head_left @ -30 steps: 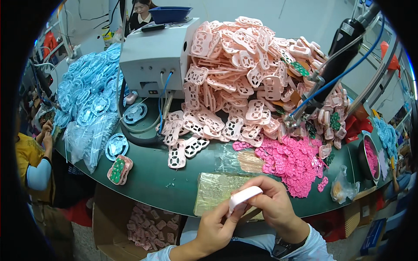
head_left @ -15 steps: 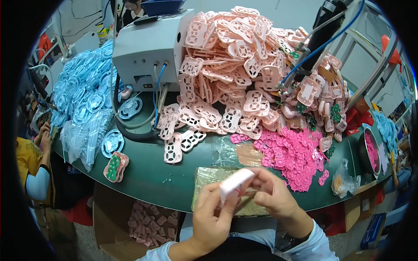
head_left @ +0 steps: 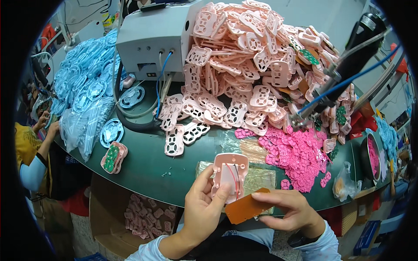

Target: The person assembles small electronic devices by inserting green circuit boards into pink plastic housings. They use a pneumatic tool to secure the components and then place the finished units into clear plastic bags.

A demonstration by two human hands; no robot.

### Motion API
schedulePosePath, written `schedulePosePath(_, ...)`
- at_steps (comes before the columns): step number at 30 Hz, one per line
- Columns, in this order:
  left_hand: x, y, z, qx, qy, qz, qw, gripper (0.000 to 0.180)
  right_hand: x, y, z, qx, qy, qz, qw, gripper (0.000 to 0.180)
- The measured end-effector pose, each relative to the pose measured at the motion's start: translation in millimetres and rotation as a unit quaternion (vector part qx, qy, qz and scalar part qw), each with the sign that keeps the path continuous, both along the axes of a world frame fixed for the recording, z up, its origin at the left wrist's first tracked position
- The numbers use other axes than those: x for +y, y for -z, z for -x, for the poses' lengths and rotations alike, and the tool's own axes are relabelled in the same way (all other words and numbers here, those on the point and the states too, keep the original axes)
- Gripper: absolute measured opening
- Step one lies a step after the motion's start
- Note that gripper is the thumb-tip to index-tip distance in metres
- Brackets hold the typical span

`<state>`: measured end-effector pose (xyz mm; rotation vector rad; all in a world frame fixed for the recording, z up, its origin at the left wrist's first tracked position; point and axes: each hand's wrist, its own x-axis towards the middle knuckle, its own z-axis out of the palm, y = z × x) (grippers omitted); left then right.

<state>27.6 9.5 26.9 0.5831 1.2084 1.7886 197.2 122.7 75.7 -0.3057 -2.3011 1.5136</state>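
My left hand (head_left: 203, 208) holds a pink plastic shell (head_left: 230, 175) upright over the table's front edge, its hollow inside facing me with thin red and black wires showing. My right hand (head_left: 291, 209) pinches an orange flat board (head_left: 246, 209) just below and to the right of the shell. Under both hands lies a shiny gold mat (head_left: 257, 180) on the dark green table (head_left: 148, 168).
A big heap of pink shells (head_left: 252, 65) fills the table's back. Small magenta pieces (head_left: 296, 152) lie right of the hands. A grey machine box (head_left: 150, 41) and blue parts (head_left: 85, 91) sit at left. A cardboard box of pink parts (head_left: 143, 215) stands below. Another person (head_left: 32, 148) works at left.
The pink shell has been turned so its open inside faces me. My right hand has come off it and now holds the orange board below it.
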Motion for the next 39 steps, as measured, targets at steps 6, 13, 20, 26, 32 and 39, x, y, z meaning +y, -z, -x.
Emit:
schedulePosePath(6,0.0,6.0,9.8,0.001,0.042,0.027,0.999,0.04,23.5,-9.9,5.3,0.067,0.045,-0.322,0.943,0.042)
schedulePosePath(13,0.3,21.1,15.2,0.407,0.14,0.129,0.893,0.028,44.4,10.0,15.7,-0.012,0.077,0.098,0.992,0.016)
schedulePosePath(20,-2.8,16.4,24.5,0.397,0.096,0.067,0.911,0.052,48.7,33.3,24.9,-0.108,0.096,0.241,0.96,0.012)
schedulePosePath(26,-4.9,19.9,21.9,0.117,0.099,0.106,0.983,0.026,22.8,40.5,15.3,-0.144,0.15,0.06,0.976,0.043)
schedulePosePath(32,-4.9,23.3,18.4,0.112,0.094,0.105,0.984,0.023,-0.3,71.2,-4.2,-0.107,0.09,-0.075,0.987,0.034)
schedulePosePath(39,-9.9,26.1,15.9,0.249,0.082,0.104,0.959,0.021,11.9,78.0,-7.4,-0.05,0.027,-0.107,0.993,0.028)
